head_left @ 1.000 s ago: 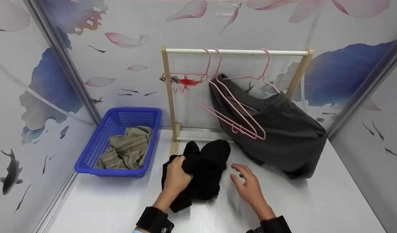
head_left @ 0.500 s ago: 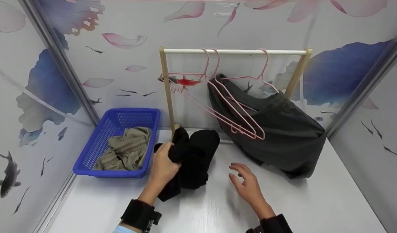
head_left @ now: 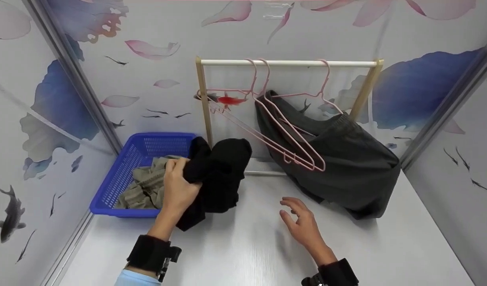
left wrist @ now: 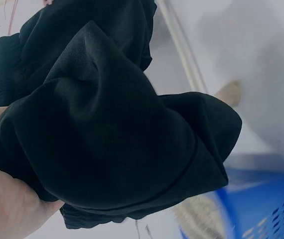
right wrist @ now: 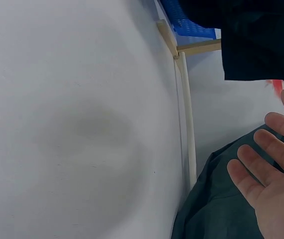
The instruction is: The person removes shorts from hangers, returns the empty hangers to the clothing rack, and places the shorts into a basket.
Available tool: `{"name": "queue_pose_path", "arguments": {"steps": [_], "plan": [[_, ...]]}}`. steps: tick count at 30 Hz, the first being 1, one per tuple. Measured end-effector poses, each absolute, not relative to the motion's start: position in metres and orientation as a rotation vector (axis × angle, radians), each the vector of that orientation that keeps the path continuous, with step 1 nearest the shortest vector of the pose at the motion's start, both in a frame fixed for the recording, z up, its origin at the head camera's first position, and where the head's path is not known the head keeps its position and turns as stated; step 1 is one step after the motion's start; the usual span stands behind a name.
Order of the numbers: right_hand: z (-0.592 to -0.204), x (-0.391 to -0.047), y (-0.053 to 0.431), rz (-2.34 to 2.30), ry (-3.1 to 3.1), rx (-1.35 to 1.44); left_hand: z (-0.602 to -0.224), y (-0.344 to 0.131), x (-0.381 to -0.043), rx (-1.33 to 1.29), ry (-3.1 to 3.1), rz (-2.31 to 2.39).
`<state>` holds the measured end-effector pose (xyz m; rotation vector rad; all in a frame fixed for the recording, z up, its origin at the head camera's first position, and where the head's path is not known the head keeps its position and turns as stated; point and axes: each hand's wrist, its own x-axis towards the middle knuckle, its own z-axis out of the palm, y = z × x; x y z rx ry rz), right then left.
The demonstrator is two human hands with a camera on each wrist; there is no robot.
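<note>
My left hand (head_left: pixel 179 186) grips a bunched black garment (head_left: pixel 219 178), held above the table beside the blue basket's right edge. Gathered elastic-looking bands show on the black cloth (left wrist: pixel 102 134) in the left wrist view, where it hides most of the fingers. Inside the blue basket (head_left: pixel 108 190) lies a crumpled khaki garment (head_left: pixel 142 188), partly covered by my left hand. My right hand (head_left: pixel 305 226) hovers over the table with relaxed, spread fingers, holding nothing. Dark grey trousers or shorts (head_left: pixel 338 171) hang from a pink hanger (head_left: pixel 326 81) to the right.
A small rack with a white rail (head_left: pixel 291 62) and wooden posts stands at the back. Two more pink hangers (head_left: pixel 283 149) hang from its left half without clothes. Printed wall panels (head_left: pixel 156 83) enclose the white table (head_left: pixel 251 246) on the back and sides.
My left hand has carried the black garment left and away from me, toward the blue basket. My right hand has hardly moved. The hanging grey garment stays as it was.
</note>
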<state>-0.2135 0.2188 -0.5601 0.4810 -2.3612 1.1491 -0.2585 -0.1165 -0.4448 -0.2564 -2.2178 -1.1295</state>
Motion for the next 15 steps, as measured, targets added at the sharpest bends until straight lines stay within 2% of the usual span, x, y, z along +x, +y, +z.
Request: {"name": "queue_pose_path", "arguments": {"steps": [15], "plan": [[-0.561,-0.218,0.225,1.155,-2.362,0.452,-0.404,-0.163,-0.275,-0.071,-2.107,-1.072]]}}
